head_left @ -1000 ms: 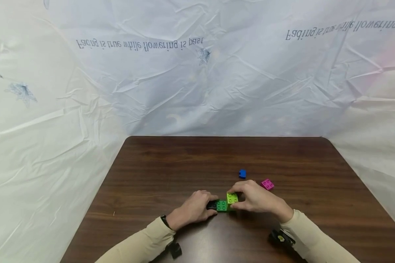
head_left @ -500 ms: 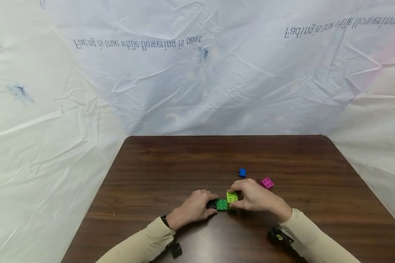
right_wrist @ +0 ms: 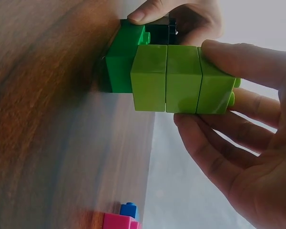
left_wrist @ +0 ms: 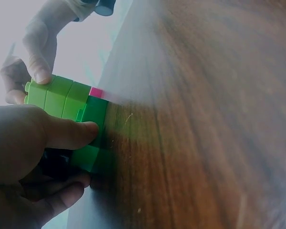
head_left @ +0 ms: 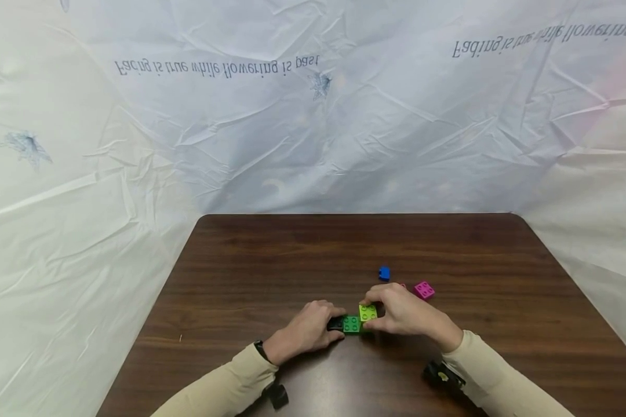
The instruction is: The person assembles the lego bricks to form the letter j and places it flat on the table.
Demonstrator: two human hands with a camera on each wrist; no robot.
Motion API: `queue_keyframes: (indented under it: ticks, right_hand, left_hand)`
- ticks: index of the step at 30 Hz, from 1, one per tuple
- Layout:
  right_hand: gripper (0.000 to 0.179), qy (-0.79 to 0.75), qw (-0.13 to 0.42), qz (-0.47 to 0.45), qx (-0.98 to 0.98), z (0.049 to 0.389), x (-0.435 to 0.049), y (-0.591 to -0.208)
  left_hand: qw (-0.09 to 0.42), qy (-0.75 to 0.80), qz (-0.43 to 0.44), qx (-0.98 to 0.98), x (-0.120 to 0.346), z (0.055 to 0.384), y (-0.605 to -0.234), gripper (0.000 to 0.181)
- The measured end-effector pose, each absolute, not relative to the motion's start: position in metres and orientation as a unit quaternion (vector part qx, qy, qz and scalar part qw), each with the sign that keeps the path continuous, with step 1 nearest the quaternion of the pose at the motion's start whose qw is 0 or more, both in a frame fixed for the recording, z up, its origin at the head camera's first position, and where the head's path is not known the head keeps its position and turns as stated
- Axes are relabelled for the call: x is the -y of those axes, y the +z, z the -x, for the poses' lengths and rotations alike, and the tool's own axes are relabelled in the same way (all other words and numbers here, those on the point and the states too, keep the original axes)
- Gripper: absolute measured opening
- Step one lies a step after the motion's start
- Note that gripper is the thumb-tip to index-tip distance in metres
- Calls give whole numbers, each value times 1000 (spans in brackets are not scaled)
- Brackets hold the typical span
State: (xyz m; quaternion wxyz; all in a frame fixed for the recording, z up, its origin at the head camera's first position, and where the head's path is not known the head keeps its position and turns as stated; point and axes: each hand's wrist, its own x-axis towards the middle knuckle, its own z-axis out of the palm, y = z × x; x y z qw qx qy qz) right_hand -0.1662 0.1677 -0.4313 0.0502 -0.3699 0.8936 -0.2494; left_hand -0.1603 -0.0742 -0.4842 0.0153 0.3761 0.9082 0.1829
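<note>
A dark green toy brick [head_left: 351,324] lies on the table, with a black brick [head_left: 336,324] on its left part. My left hand [head_left: 312,327] grips these two from the left, its thumb pressed to the green side in the left wrist view. On the right part of the green brick stands a stack of three lime green bricks [right_wrist: 183,80], studs up. My right hand [head_left: 408,313] pinches the upper part of this stack between thumb and fingers, as the right wrist view shows.
Behind the right hand lie a blue brick [head_left: 384,273] and a magenta brick [head_left: 424,290]. A small reddish piece [head_left: 403,285] peeks out beside the right hand, mostly hidden. The dark wooden table [head_left: 271,243] ends at a hanging white sheet [head_left: 302,145].
The view has shifted very slightly. Both hands hold the same places on the bricks, with no other visible movement.
</note>
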Motion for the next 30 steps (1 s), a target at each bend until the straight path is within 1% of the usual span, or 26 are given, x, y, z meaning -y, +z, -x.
queue_keyframes:
  ticks: [10,21,24,30]
  right_hand:
    - [31,-246,46,366,-896,165,-167,-429]
    - [25,-229,69,379,-894,168,-168,-431]
    - [27,-227,68,381,-894,169,-168,-431]
    - [37,-219,65,388,-893,169,-168,-430]
  left_hand:
    - [6,184,-379,-907,74,161,-484,41]
    - [-8,181,-390,-903,74,160,-488,39]
    - [-13,178,-391,-903,74,160,-488,39]
    - [-20,177,-393,-902,75,161,-487,39]
